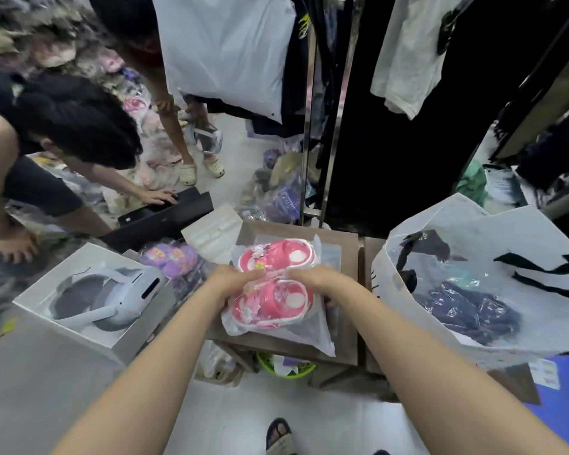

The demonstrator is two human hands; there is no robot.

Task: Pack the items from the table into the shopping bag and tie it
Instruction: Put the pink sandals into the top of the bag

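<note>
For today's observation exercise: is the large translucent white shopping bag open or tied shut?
Open: the large translucent white shopping bag gapes wide, showing dark wrapped clothing inside.

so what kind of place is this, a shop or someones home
Most likely a small clothing and footwear shop or stockroom: garments hang on a metal rack, heaps of plastic-wrapped goods lie on the floor, and both hands hold bagged pink sandals beside a shopping bag.

The left hand and right hand cover the middle of the wrapped pink sandals, so the grip cannot be judged. The shopping bag is cut by the right edge, and its dark contents are blurred.
</note>
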